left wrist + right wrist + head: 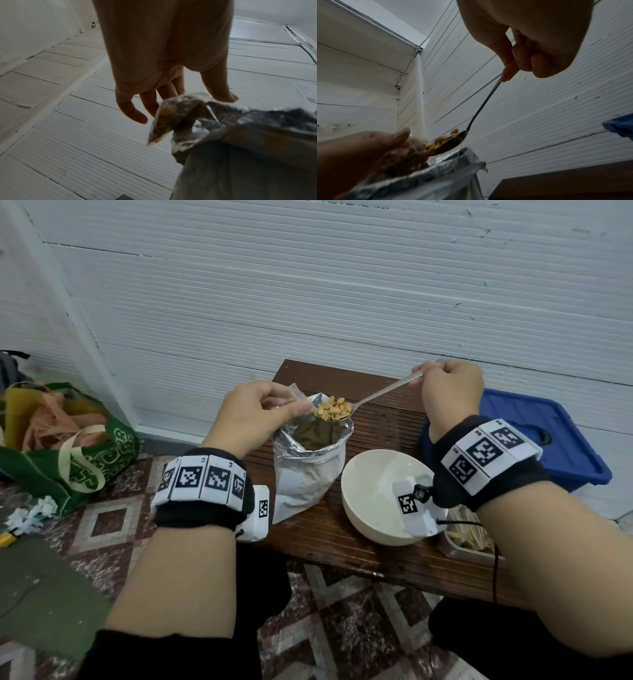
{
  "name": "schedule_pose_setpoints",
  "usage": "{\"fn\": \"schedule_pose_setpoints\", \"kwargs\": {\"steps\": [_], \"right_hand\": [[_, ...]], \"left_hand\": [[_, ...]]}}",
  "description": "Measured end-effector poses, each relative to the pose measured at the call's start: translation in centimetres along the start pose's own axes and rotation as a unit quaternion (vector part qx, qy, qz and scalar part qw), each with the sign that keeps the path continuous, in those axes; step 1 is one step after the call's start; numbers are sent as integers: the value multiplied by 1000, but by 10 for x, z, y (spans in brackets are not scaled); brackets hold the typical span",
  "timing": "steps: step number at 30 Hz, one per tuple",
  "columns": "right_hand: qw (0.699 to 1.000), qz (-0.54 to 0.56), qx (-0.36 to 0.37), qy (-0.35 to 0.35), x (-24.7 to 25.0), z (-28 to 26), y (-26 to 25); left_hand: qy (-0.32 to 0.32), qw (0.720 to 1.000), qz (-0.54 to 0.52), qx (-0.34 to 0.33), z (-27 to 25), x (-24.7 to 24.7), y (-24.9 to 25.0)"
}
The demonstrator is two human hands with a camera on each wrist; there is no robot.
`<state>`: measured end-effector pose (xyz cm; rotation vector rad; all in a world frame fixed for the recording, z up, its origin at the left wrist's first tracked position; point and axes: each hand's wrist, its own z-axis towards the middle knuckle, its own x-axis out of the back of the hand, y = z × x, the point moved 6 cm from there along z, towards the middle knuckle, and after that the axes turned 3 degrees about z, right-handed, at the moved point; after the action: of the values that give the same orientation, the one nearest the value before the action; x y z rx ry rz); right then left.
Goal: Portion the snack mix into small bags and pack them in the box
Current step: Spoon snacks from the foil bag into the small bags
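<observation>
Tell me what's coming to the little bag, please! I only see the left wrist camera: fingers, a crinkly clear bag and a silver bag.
Observer: A spoon heaped with yellow snack pieces is right at the mouth of the small clear bag, above the open foil bag.
Operator: Who's holding the spoon?
Observer: The right hand grips the far end of its handle.
Operator: And where's the box?
Observer: A blue box with its lid on sits to the right of the table, beyond the right wrist.
</observation>
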<state>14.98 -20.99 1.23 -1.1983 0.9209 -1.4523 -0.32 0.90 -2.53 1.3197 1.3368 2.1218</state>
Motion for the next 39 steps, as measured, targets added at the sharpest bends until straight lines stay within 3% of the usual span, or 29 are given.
{"fn": "schedule_pose_setpoints", "kwargs": {"steps": [9,27,39], "right_hand": [[999,-14,34,-24,-13,2,-25],[999,-19,12,-41,-22,-1,-25],[998,11,37,-55,-30,-10,-34]], "left_hand": [[-18,1000,15,-5,-1,-6,4],[-55,997,55,-11,0,-17,8],[-15,998,49,-32,1,-18,12]]}}
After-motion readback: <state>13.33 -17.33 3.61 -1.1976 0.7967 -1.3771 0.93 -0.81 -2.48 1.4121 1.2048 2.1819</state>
